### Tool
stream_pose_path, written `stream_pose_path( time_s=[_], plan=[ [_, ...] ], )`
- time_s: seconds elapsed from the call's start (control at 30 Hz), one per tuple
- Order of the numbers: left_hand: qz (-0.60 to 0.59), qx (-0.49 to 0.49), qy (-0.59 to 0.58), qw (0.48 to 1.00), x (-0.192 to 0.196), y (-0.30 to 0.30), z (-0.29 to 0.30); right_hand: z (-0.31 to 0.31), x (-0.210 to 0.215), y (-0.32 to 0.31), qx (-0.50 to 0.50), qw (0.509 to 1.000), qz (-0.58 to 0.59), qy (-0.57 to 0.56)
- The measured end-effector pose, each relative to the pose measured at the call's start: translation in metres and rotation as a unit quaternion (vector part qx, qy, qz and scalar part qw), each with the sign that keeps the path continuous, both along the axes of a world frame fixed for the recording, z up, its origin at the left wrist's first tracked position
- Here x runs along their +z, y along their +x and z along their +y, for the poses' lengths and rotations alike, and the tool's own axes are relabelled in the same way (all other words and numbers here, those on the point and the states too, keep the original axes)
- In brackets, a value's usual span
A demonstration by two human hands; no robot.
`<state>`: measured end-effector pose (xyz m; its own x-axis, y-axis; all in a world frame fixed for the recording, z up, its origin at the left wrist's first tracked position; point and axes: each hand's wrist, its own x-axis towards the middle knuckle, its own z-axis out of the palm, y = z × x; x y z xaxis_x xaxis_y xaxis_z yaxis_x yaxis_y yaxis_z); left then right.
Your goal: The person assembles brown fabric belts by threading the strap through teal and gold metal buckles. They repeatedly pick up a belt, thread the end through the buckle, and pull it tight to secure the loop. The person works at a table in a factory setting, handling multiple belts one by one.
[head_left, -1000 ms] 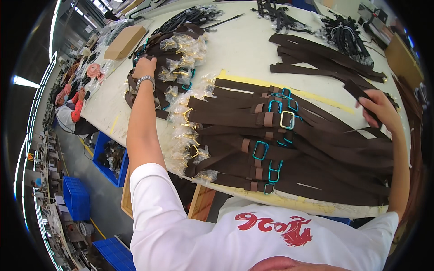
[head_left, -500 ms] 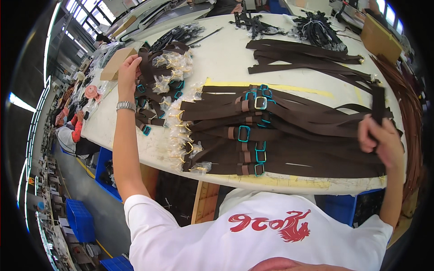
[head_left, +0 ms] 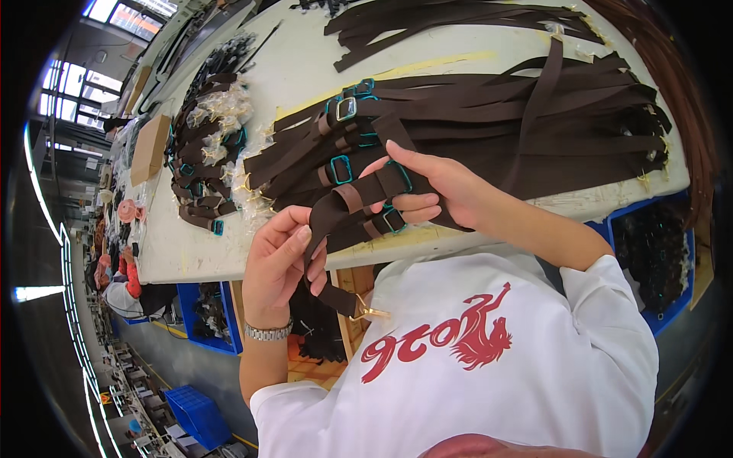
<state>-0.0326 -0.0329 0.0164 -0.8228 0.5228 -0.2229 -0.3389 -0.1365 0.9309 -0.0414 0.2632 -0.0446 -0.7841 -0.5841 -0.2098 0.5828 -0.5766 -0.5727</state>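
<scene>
Both hands are closed on one dark brown strap [head_left: 347, 208], lifted just above the near edge of the surface [head_left: 305, 69]. The left hand [head_left: 276, 267] has its fingers curled around the lower part of the strap, the thumb pressed on its face; a metal watch [head_left: 267, 332] sits on that wrist. The right hand [head_left: 427, 187] pinches the upper part, the forefinger stretched along the top and the other fingers tucked beneath, beside a teal rectangular buckle [head_left: 395, 221]. The two hands sit close together, nearly touching. The strap's free end hangs below the left hand and ends in a gold metal clip [head_left: 372, 312].

The strap is flat woven webbing, matte and limp, with a lighter brown sleeve around it near the right hand. Behind the hands lies a broad pile of straps [head_left: 534, 130] of the same kind, laid in rows with more teal buckles. To the left is another heap of straps [head_left: 206, 153] with ends in crinkled clear plastic. A flat cardboard piece [head_left: 149, 149] lies farther left. Blue bins [head_left: 200, 416] stand on the floor.
</scene>
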Motion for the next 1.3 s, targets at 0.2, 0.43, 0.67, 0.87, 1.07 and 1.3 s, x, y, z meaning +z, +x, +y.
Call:
stream_pose_path(
  time_s=[0.2, 0.43, 0.67, 0.87, 1.07, 1.3],
  plan=[
    [-0.021, 0.019, -0.025, 0.999, -0.046, 0.026, -0.013, 0.02, -0.003, 0.024, -0.016, 0.992, 0.053, 0.113],
    [0.024, -0.041, -0.121, 0.992, -0.051, 0.035, -0.029, 0.02, 0.0, 0.033, 0.016, 0.965, 0.113, 0.237],
    [0.104, -0.069, -0.149, 0.981, -0.063, 0.042, 0.042, 0.005, -0.001, 0.043, 0.045, 0.96, 0.122, 0.249],
    [0.148, 0.011, -0.167, 0.975, -0.075, 0.043, 0.056, 0.007, -0.007, 0.046, 0.004, 0.959, 0.153, 0.237],
    [0.189, 0.069, -0.193, 0.96, -0.091, 0.049, 0.058, -0.001, -0.016, 0.048, 0.001, 0.977, 0.068, 0.204],
    [0.427, 0.133, -0.348, 0.824, -0.1, 0.053, 0.067, -0.011, -0.027, 0.046, 0.027, 0.991, -0.002, 0.13]
  ],
)
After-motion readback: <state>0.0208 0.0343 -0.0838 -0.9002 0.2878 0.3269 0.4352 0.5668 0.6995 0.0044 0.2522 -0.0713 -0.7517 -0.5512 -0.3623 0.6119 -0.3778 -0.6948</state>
